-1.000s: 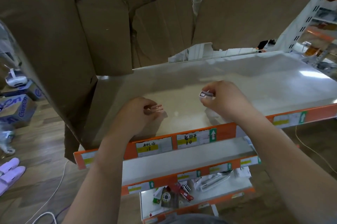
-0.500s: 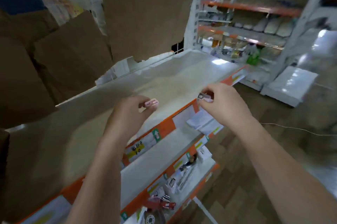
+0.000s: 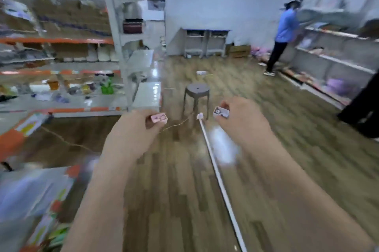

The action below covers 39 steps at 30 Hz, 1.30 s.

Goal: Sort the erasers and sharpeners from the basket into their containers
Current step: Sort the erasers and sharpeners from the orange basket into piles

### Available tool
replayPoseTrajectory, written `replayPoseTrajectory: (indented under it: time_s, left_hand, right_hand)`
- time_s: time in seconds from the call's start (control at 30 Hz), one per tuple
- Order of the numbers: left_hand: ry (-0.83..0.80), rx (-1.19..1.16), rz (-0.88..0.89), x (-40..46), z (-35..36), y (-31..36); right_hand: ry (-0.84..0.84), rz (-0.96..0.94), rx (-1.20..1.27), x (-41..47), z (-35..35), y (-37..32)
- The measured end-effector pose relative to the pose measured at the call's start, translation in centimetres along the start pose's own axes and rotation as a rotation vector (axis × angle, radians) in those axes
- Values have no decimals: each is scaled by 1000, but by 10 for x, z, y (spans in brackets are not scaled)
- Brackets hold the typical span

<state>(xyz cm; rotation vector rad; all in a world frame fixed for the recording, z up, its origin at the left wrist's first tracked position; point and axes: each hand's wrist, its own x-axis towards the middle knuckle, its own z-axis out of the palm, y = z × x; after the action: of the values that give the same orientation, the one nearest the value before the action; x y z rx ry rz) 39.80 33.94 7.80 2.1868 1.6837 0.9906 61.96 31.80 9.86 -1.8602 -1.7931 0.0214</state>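
Up front, both hands are raised side by side over the floor, apart from each other, each pinching one small item. The left hand holds a small pink rectangular block between thumb and curled fingers, its flat face turned up; blur hides whether it is an eraser or a sharpener. The right hand pinches a small white rectangular block with a dark recessed face, likewise too smeared to name for certain. Between the two hands, lower down, a thin white cable runs along the brown wood-plank floor toward the bottom edge, ending in a small white plug near a grey round plastic stool. A bright smear of glare lies on the boards just right of the cable. On the left stand white metal shelves with orange front rails, loaded with blurred goods. Across the room, at the right, a person in a blue top and dark trousers stands facing another shelf unit. No basket or sorting container can be made out.
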Motion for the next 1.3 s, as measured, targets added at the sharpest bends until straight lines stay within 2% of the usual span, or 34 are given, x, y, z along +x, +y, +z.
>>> replayPoseTrajectory:
  time_s: [0.1,0.33,0.67,0.9,1.1,1.3]
  left_hand:
    - [-93,-116,170,28,68,88]
    - [-373,-297,498,52,187,276]
    - [-669,-424,869,33,332,513]
    - [-741,-497,1039,58,435,654]
    - [-741,-514,1084,94,489,756]
    - [-780,-491,1112,104,544,830]
  right_hand:
    - [77,190,-118,-18,-62,84]
    - [248,598,-319,-79,-175,229]
    - [515,1061,-435,-169,-279,386]
    - [608,1209,-559,-157,-340,503]
    - [614,1285,-586,-132,-398,585]
    - [611,1297,-590,-120,-438,662]
